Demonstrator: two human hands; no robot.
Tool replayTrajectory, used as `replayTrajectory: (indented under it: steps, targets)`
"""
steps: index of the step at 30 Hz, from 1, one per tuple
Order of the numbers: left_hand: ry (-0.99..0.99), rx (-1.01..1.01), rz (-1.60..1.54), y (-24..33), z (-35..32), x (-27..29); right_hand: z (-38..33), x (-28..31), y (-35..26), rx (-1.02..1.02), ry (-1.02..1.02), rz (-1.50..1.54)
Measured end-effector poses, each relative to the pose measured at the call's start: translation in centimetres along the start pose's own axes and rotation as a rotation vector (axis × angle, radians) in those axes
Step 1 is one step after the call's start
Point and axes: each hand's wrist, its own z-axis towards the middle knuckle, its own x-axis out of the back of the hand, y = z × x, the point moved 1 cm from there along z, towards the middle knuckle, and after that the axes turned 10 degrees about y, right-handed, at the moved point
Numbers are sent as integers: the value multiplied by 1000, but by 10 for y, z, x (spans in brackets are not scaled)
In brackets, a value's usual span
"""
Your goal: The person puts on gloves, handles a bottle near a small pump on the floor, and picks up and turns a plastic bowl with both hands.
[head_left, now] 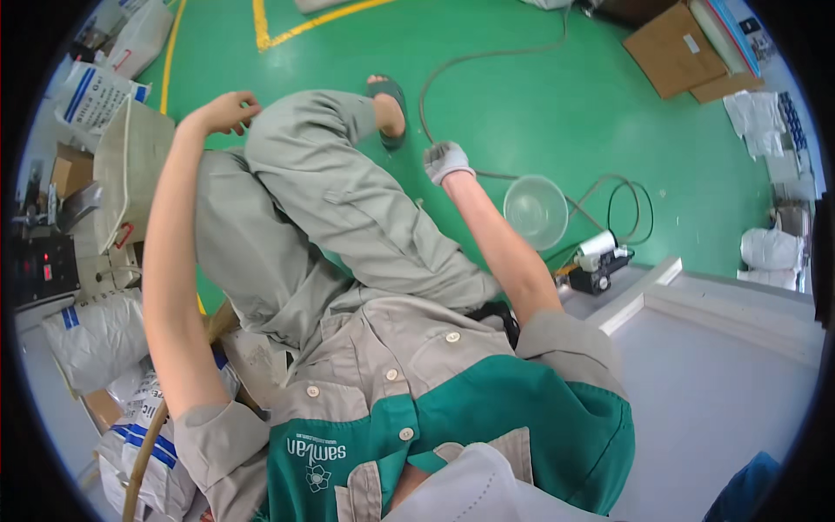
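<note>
My left hand (pixel 224 113) is bare and hangs beside my raised knee, its fingers loosely bent and a little apart with nothing in them. A white glove covers my right hand (pixel 446 163), held out over the green floor. Its fingers are curled in, and what they hold, if anything, is hidden. A grey hose (pixel 432 87) passes behind the gloved hand in the picture; I cannot tell whether they touch. Nearest to that hand is a translucent round plastic tub (pixel 536 213).
Beside the tub sits a small black machine (pixel 600 271) with cables. A pale framed panel (pixel 722 348) fills the lower right. Cardboard boxes (pixel 674 50) stand at the far right. Along the left are a cream bin (pixel 130 165) and white printed sacks (pixel 96 339).
</note>
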Motion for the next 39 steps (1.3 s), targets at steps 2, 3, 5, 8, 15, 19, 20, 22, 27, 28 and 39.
replayTrajectory:
  steps: [2,3,5,8,15,19,20,22,27,28,39]
  targets:
    - [30,17,-7,-14,-14,15,-45,-72,18,34,-140,-160]
    - [38,23,-13,-19,-14,21,-67,-108,23,163,-290,-244]
    - [27,28,13,-18,-7,16,-111,-167,26,298,-486,-326]
    - [26,20,24,-17,-7,6,-179,-227,40,654,-784,-764]
    - [53,-83,134,2,7,-2,-250,-293,105,1220,-1149,-1577]
    - [-23,-149,286,25,34,-17,-252,-286,127,1631,-1288,-1690]
    - [-8,-193,324,25,42,-22,-254,-282,132,1416,-1333,-1790]
    - [156,-266,451,-34,52,-25,-289,-278,173,1156,-1515,-1831]
    - [80,-245,381,43,69,-31,-264,-277,145,1127,-1560,-1739]
    - [88,-236,382,50,67,-29,-264,-278,148,1047,-1517,-1779]
    - [299,101,518,80,77,-34,-234,-268,134,989,-1283,-1625]
